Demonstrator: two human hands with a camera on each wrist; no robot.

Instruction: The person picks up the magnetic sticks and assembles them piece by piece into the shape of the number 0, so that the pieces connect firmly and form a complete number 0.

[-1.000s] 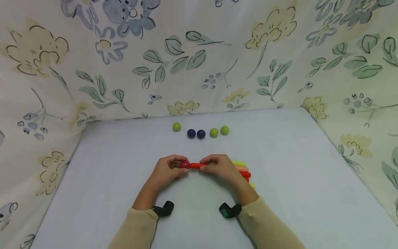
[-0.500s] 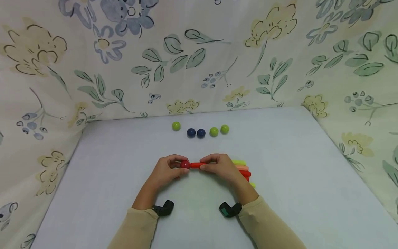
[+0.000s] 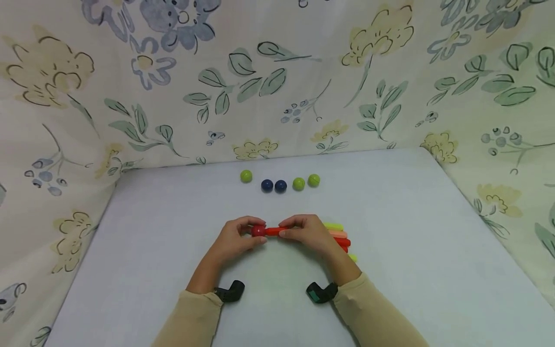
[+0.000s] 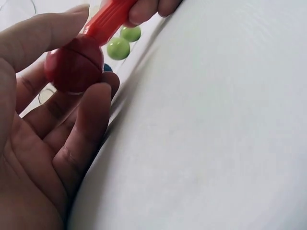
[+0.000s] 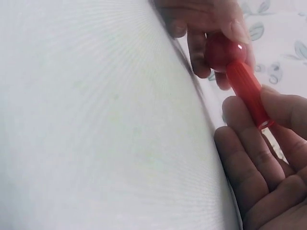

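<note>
In the head view my left hand (image 3: pixel 231 241) holds a glossy red ball (image 3: pixel 258 231) between thumb and fingers. A seam runs across the ball (image 4: pixel 72 69) in the left wrist view. Joined end to end with it is a short red ridged stick (image 3: pixel 271 232), whose other end my right hand (image 3: pixel 310 233) pinches between thumb and fingers. Ball and stick (image 5: pixel 247 86) touch in the right wrist view, and a small pale spot shows at the stick's near end. Both are held low over the white table (image 3: pixel 173 202).
Behind the hands lie green balls (image 3: pixel 246 176) (image 3: pixel 298 183) (image 3: pixel 314 180) and two dark blue balls (image 3: pixel 267 185) (image 3: pixel 281 186) in a loose row. Partly hidden by my right hand are several sticks: yellow (image 3: pixel 334 226), orange (image 3: pixel 339 234) and red (image 3: pixel 343 242). Floral cloth (image 3: pixel 269 111) hangs behind the table.
My left fingers and thumb have shifted slightly to the right along the red ball. The right hand and the red stick stay nearly where they were.
</note>
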